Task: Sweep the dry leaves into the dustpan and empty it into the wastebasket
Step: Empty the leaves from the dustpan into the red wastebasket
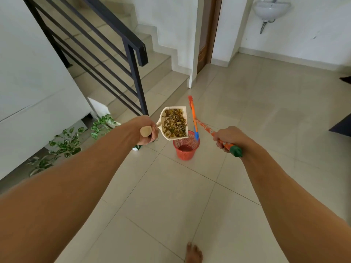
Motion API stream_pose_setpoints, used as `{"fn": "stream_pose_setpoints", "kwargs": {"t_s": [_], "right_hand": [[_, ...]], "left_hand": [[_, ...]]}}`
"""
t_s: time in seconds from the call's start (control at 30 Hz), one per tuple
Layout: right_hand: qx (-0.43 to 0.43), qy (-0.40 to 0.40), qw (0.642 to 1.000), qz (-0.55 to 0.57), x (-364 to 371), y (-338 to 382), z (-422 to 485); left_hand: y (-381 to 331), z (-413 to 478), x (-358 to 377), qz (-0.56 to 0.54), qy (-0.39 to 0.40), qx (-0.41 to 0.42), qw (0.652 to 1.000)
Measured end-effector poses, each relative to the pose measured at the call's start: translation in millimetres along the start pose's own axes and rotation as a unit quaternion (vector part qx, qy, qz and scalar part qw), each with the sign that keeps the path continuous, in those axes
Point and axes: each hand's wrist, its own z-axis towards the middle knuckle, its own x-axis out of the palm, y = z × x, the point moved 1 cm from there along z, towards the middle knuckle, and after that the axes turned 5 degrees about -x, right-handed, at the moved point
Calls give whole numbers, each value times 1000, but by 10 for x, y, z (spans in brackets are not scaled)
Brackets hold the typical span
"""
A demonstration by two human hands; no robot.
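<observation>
head | your left grip (147, 132) holds the dustpan (174, 123) of dry leaves (174, 123) above the wastebasket (185, 148) | right grip (228, 138) holds the broom (207, 130) | tip off-centre and leaves may miss onto the floor (171, 196)

The pale tiled floor (266, 111) is occupied by a red mesh wastebasket (185, 153), leafy plants (65, 143) at its left edge, and a bare foot (193, 253).
</observation>
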Motion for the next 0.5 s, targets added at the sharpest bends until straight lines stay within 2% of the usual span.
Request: {"fn": "stream_pose_setpoints", "kwargs": {"t_s": [0.33, 0.5], "right_hand": [[47, -1, 992, 114, -134, -277, 623], [70, 5, 990, 121, -152, -365, 779]], "left_hand": [[308, 789, 734, 144, -66, 4, 987], [410, 988, 891, 201, -87, 21, 976]]}}
